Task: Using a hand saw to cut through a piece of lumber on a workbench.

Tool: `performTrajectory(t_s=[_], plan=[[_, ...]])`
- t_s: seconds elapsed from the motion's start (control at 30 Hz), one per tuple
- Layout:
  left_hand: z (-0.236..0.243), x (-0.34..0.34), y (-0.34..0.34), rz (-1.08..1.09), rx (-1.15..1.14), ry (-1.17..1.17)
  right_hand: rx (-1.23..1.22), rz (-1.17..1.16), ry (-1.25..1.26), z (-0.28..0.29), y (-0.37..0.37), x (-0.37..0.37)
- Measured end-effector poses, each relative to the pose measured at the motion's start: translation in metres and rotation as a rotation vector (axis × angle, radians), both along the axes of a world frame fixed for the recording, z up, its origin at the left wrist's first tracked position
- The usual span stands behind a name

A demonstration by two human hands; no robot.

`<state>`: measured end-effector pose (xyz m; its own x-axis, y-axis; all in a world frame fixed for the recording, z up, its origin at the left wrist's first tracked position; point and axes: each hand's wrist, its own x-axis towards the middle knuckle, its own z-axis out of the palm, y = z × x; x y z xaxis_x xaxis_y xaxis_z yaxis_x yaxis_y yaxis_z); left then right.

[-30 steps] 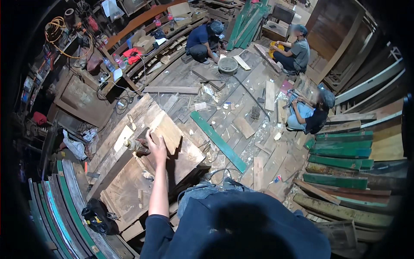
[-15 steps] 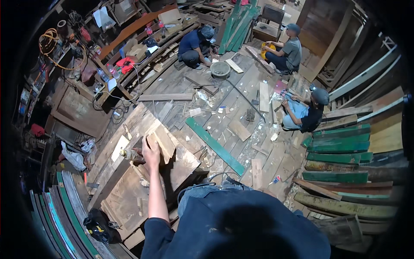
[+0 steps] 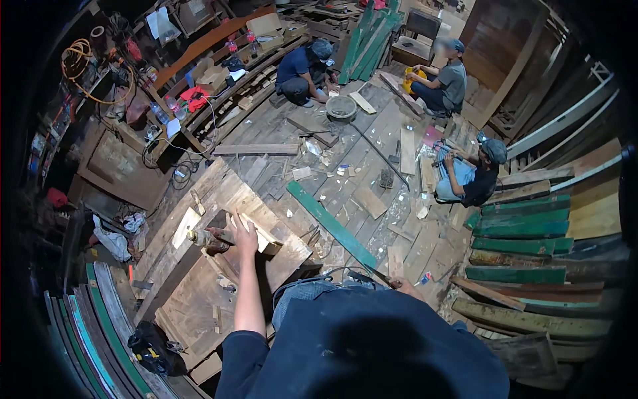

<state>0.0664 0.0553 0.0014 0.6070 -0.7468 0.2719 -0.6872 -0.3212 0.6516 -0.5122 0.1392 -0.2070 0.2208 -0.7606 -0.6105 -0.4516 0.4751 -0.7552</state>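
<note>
My left hand [image 3: 244, 237] is on a pale wooden block [image 3: 262, 233] on the workbench [image 3: 284, 253], its fingers over the block's near end. A bottle-shaped thing [image 3: 207, 240] with a yellowish end lies beside that hand; I cannot make out its kind. My right hand [image 3: 404, 287] shows past my body at the lower middle, closed round a narrow dark tool [image 3: 380, 275]. The tool points up and left, over the end of a green board [image 3: 332, 223]; its kind is unclear.
Three people [image 3: 302, 73] [image 3: 448, 80] [image 3: 475, 173] crouch or sit on the floor ahead. A round basin [image 3: 341, 107] stands among loose boards and scraps. Green planks [image 3: 525, 219] are stacked at right, more planks [image 3: 100, 332] at left. A black bag [image 3: 156, 347] lies by the bench.
My right hand has come into view with the dark tool. The wooden block has tipped lower under my left hand, which has shifted slightly right.
</note>
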Motion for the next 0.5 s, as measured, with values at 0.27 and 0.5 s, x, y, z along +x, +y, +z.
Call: performTrajectory(t_s=[0.27,0.5], plan=[[-0.009,0.022,0.005,-0.163,-0.08,0.027,-0.001,0.107,0.151,0.032,0.03,-0.005],[-0.003,0.01,0.007,0.024,-0.078,0.067,-0.122,0.286,0.568,0.119,0.025,0.033]])
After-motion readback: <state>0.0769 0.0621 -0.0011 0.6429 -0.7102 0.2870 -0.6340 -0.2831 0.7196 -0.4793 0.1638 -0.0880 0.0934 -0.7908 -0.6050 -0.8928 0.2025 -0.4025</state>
